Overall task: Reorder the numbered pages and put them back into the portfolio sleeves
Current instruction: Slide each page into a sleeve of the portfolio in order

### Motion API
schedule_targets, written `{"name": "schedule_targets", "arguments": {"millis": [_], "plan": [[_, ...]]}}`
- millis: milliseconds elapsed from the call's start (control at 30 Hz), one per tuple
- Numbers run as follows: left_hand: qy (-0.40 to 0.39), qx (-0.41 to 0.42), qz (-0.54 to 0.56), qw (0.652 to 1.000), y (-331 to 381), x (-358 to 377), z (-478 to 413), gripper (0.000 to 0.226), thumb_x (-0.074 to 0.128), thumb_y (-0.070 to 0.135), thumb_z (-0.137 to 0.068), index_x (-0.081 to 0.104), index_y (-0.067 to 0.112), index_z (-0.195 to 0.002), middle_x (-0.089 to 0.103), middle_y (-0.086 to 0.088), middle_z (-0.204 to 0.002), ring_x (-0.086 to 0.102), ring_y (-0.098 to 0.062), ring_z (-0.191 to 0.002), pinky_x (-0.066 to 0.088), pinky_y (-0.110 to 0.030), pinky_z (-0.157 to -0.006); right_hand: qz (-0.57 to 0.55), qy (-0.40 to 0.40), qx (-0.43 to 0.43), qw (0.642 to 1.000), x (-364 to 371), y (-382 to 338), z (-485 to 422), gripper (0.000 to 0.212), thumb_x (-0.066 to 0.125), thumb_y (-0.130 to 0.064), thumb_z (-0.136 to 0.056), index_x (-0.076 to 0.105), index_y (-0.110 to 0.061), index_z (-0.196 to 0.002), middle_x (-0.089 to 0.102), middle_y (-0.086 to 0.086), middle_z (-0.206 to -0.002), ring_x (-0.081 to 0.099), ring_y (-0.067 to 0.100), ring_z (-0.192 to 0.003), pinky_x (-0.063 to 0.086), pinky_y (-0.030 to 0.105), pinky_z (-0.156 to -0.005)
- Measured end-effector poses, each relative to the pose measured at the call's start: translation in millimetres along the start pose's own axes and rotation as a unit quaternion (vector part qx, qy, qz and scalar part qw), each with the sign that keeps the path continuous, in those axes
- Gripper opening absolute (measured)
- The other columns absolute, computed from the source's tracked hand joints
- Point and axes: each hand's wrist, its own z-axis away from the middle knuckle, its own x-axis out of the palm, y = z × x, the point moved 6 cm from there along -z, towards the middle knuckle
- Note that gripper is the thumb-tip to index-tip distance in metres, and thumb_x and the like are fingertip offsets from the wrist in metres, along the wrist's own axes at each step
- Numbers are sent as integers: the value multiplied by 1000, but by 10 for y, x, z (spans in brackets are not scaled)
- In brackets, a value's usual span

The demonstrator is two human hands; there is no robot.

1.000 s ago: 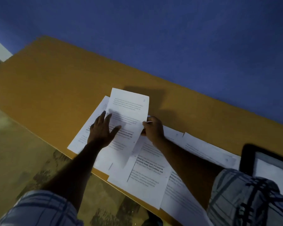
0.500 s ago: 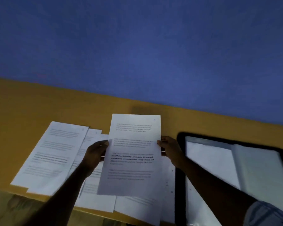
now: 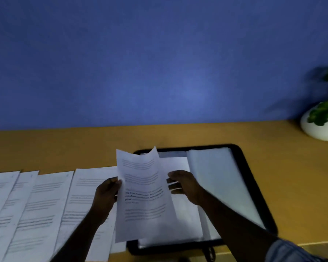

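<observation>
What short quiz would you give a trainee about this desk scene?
1. True or false: the left hand and right hand both pinch the raised page.
2. The portfolio is: A) open flat, B) zipped closed, C) standing upright.
3. Fill in: the loose pages lie to the portfolio's ____.
Key: 1 true; 2 A; 3 left.

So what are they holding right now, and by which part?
One printed page, pinched at mid-height: the left hand on its left edge, the right hand on its right edge, over the portfolio.
</observation>
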Motion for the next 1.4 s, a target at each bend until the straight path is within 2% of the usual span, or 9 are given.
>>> {"name": "schedule_targets", "arguments": {"millis": [133,367,633,800,900,1000,1200,1300,1400], "plan": [[-6,-16,12,1000,-17,556,107,14,55,5,-98,67,-1,-101,73,-18,-97,72,-24,-79,58,-30,-60,54,14,7,998,-554,92,102,7,69,-10,-90,67,-5,-95,74,18,-101,68,22,-69,54,28,-59],[-30,-40,-16,999,-26,1084,142,21,52,9,-100,62,-3,-114,69,-22,-112,69,-33,-95,58,-35,-67,85,64,20,994,-1090,320,52,14,70,-3,-86,66,1,-99,74,17,-89,66,20,-68,55,32,-66],[-70,-71,46,994,72,1304,109,25,40,3,-102,64,2,-110,73,-12,-106,70,-27,-96,60,-34,-72,167,110,-24,980,-1200,342,-153,47,80,-41,-79,58,-21,-115,68,7,-108,66,22,-97,56,38,-86],[-108,-71,78,989,202,1541,-12,26,37,5,-103,61,0,-112,70,-18,-113,67,-32,-101,61,-37,-79,114,61,16,991,-1154,153,-195,50,77,-46,-81,51,-22,-117,67,8,-112,63,16,-92,52,30,-79],[-130,-70,75,986,254,1718,-77,31,36,8,-103,58,1,-124,68,-17,-121,65,-34,-110,60,-39,-85,45,18,35,998,-1171,100,-181,39,72,-48,-85,60,-17,-106,67,5,-110,61,18,-99,48,33,-88],[-144,-75,84,983,303,1902,-114,33,36,9,-103,57,2,-127,67,-18,-122,65,-35,-111,60,-40,-84,-17,-11,71,997,-1257,171,-184,46,64,-54,-87,60,-18,-116,68,8,-118,62,24,-112,47,39,-101],[-130,-72,80,986,431,2323,-162,32,38,11,-103,60,4,-126,69,-17,-119,68,-33,-105,60,-43,-82,-43,-29,84,995,-1590,133,-289,62,66,-60,-80,57,-18,-125,64,8,-123,59,24,-115,47,39,-101],[-115,-75,109,985,480,2525,-219,31,38,10,-103,62,6,-122,72,-13,-114,71,-26,-96,60,-34,-71,-48,-78,65,994,-1758,6,-355,60,65,-58,-82,63,-16,-124,66,11,-123,61,25,-115,46,40,-103],[-100,-74,126,984,488,2677,-310,34,38,9,-102,58,5,-128,69,-15,-120,67,-31,-105,58,-42,-84,-105,-139,50,983,-1966,-117,-435,55,67,-41,-91,59,-8,-134,63,17,-131,58,33,-121,46,45,-106]]}}
